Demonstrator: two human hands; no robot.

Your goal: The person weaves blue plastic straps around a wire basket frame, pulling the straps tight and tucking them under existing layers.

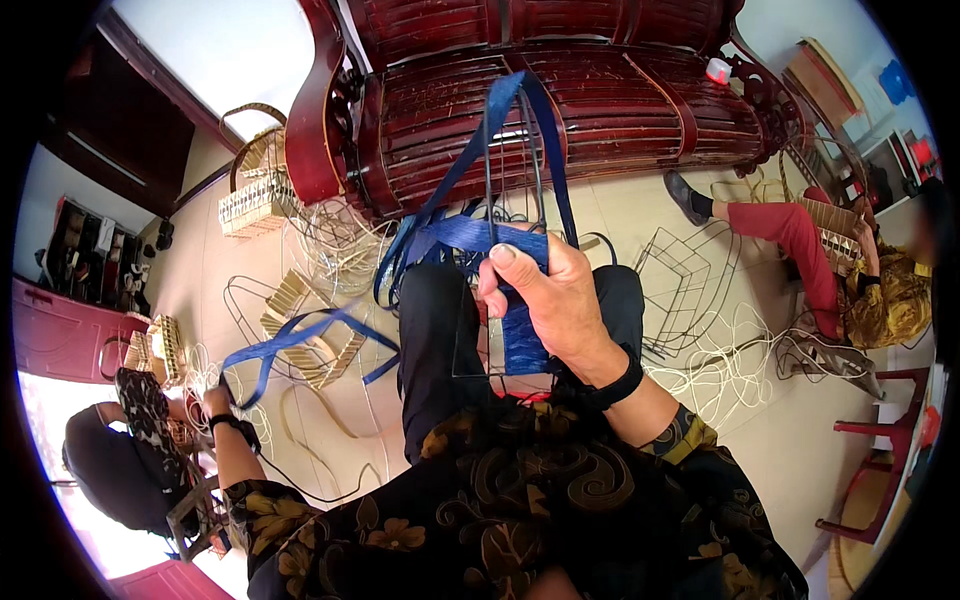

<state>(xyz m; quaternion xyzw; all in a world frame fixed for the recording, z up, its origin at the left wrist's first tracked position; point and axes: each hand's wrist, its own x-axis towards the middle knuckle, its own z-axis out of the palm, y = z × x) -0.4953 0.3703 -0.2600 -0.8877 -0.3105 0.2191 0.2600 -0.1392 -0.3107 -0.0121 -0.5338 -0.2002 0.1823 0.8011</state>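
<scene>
My right hand (540,295) grips a rectangular wire frame (456,348) on my lap, thumb over blue woven strapping (523,340) on its right side and fingers curled round it. A long blue strap (460,160) loops over the frame's upper wire end and down among more tangled blue strapping behind my hand. At the far left, my left hand (216,402) is closed on another blue strap (275,338), which crosses itself over the floor. Part of the frame behind my right hand is hidden.
A dark red wooden bench (600,100) stands ahead. Pale woven baskets (255,205), wire frames (680,290) and cord tangles (725,365) lie around. A person in red trousers (800,250) works at right; another in black (105,465) is at lower left. A red stool (870,427) stands at right.
</scene>
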